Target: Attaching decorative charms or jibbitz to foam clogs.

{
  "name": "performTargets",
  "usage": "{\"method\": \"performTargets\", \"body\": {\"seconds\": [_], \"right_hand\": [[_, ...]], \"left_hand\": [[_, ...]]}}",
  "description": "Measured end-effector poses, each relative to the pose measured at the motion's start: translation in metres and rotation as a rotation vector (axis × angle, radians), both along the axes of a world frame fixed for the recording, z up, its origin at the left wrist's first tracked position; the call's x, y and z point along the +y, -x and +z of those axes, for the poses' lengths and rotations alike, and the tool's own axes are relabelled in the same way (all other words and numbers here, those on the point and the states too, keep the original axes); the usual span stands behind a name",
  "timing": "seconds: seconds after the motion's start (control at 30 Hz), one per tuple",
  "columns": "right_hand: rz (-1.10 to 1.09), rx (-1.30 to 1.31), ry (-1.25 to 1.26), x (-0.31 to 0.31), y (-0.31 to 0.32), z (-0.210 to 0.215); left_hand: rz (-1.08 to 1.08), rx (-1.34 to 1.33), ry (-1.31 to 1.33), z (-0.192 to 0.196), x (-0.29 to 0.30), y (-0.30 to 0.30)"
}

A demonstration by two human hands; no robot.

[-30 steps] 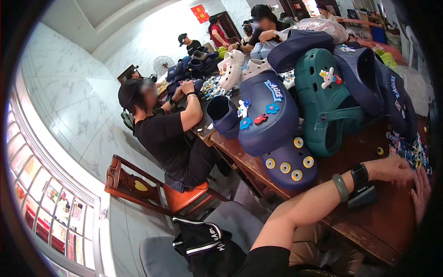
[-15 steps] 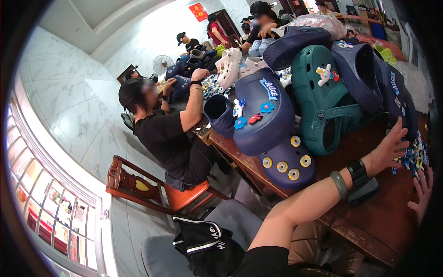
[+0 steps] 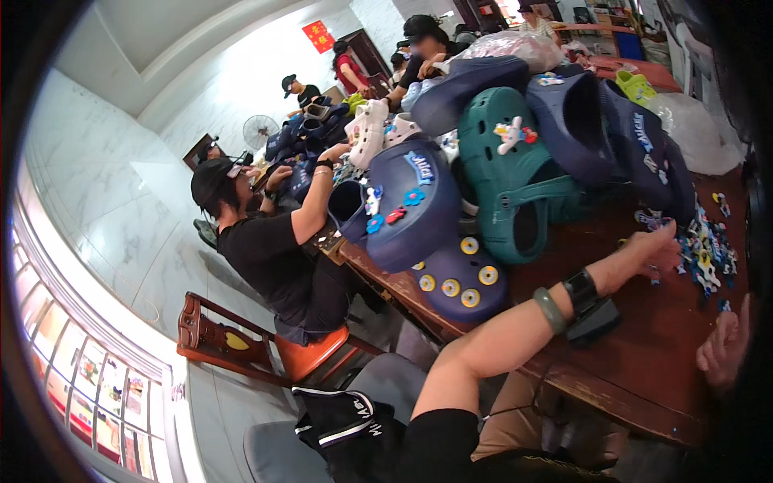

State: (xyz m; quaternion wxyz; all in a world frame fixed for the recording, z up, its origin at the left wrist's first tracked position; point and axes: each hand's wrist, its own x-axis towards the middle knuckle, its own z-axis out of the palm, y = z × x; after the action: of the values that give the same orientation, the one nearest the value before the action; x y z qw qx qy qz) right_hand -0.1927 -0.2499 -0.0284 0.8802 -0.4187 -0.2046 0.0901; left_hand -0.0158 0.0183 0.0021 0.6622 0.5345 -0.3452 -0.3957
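Note:
My left hand (image 3: 654,248), with a green bangle and a dark wristband at the wrist, reaches over the brown table beside a heap of small colourful shoe charms (image 3: 708,258). Its fingers point down and are partly hidden and blurred. My right hand (image 3: 725,342) is at the right rim, its fingers curled in; a small blue piece shows by its fingertips, and whether it is gripped is unclear. Just beyond my left hand stand a navy clog (image 3: 644,153) with charms, a green clog (image 3: 507,173) with a white figure charm, and a navy clog (image 3: 411,205) with flower charms.
A clog with round yellow charms (image 3: 463,282) sits at the table's edge. Clear plastic bags (image 3: 696,133) lie behind the clogs. To the left, a person in black (image 3: 266,258) works beside a wooden chair (image 3: 225,338). Other people are farther back.
My left hand's spread fingers have drawn together and down by the charms. My right hand has gone from spread to curled. The whole view has shifted, moving the clogs leftward in it.

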Motion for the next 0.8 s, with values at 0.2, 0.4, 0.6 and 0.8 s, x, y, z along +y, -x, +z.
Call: {"method": "performTargets", "body": {"seconds": [0.2,0.4,0.6,0.8], "right_hand": [[-0.455,-0.357,1.137,-0.027,-0.003,0.039],[-0.8,-0.307,1.753,-0.041,-0.03,0.028],[-0.651,-0.603,1.88,-0.035,-0.046,0.005],[-0.837,-0.725,1.636,-0.013,-0.048,-0.005]], "left_hand": [[0.284,-0.71,-0.279,-0.004,0.001,0.01],[0.461,-1.174,-0.567,-0.018,0.003,0.019],[0.483,-1.208,-0.554,-0.028,0.008,0.011],[0.453,-1.206,-0.329,-0.02,0.01,0.003]]}}
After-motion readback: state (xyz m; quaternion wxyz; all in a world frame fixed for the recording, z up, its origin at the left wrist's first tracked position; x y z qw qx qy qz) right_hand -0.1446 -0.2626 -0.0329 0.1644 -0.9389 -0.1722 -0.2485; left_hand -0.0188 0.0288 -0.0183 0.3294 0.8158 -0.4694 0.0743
